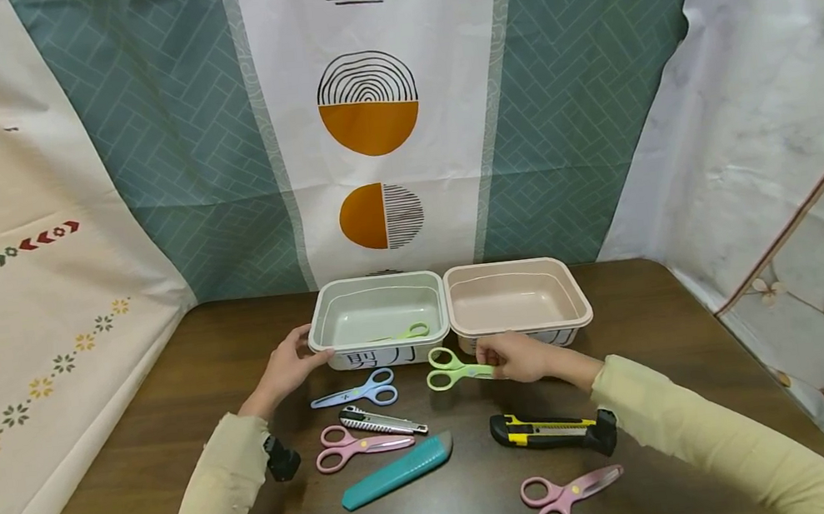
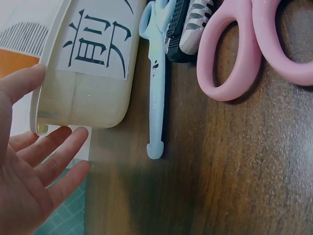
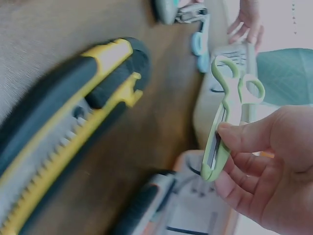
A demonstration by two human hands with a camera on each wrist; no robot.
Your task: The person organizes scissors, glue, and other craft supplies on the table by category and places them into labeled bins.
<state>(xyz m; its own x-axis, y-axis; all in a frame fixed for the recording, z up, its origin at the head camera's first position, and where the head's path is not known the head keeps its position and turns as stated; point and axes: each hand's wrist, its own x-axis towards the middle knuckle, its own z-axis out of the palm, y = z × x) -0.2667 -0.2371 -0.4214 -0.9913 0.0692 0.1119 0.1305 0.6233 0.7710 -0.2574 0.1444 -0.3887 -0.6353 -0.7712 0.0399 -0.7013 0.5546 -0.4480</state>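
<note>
Now | R hand (image 1: 519, 357) pinches green scissors (image 1: 448, 368) by blades, above tabletop (image 1: 696, 378) | L hand (image 1: 289, 365) open, fingers at green bin (image 1: 378, 317) corner

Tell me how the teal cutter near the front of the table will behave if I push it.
The teal cutter looks like a flat, stiff plastic bar, so it would probably slide, not roll. Smooth casing on the wooden table may let it skid and pivot.
</note>
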